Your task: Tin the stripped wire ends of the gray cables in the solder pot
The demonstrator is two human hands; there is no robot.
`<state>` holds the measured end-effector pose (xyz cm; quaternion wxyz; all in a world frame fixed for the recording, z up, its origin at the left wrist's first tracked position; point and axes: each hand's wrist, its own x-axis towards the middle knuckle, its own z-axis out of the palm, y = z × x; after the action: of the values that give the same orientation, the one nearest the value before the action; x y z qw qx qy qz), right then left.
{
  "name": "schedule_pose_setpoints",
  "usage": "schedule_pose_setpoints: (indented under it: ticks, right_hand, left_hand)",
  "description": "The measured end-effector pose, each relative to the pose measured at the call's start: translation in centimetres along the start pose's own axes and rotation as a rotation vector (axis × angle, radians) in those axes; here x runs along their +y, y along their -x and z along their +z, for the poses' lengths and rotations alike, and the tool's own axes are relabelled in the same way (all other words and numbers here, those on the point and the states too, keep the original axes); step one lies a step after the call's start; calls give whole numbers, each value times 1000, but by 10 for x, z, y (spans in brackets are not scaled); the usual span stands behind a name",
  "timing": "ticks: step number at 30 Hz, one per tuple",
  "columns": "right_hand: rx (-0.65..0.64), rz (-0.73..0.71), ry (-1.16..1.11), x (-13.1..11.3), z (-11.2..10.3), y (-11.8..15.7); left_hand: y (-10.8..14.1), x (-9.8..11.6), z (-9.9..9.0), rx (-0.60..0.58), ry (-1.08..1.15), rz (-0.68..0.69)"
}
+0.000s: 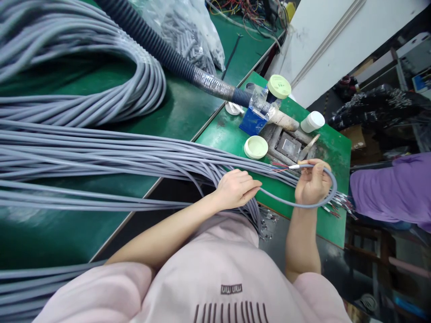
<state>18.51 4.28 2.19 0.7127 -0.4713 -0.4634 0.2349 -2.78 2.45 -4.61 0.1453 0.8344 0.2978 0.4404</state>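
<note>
A grey cable [286, 202] curves in a loop between my two hands. My right hand [312, 183] pinches it near its stripped end, where a white sleeve and thin coloured wires [281, 167] point left. Fingers closed, my left hand [237, 188] grips the same cable further back, over a long bundle of grey cables [134, 154]. Past my right hand, the bundle's stripped ends [340, 202] lie at the green board's right edge. A metal pot [288, 146] with a grey square surface sits just beyond my right hand, a flat stick [309, 147] leaning on it.
A dark corrugated hose [161, 49] ends by a blue box [253, 121] near the pot. Around it stand an open round tub [256, 147], a lidded jar [279, 86] and a white cup [312, 121]. Coiled cables [144, 76] lie left; a person's purple sleeve [390, 190] is right.
</note>
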Motion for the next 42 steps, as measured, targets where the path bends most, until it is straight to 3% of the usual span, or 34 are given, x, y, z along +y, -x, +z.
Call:
schedule_pose_setpoints:
  ticks: [20,28,33,37,39,42]
  right_hand:
    - [18,61,6,-3,1,11]
    - [20,20,-47,-10,5,22]
    - [53,-30,-16,-15,10,32]
    - [74,-100,41,-19,15,45]
    - [81,-132,116,-21,16,54]
    - [51,-180,211,-23,15,66]
  left_hand:
    - [-2,2,-2,-6,-22,8]
    - [-3,5,-2,-30,33,-25]
    - [-6,32,8,-33,435,-179]
    - [-18,54,17,-79,1016,-555]
    - [-27,58,20,-22,1238,-718]
    - [-38,59,21,123,1383,-839]
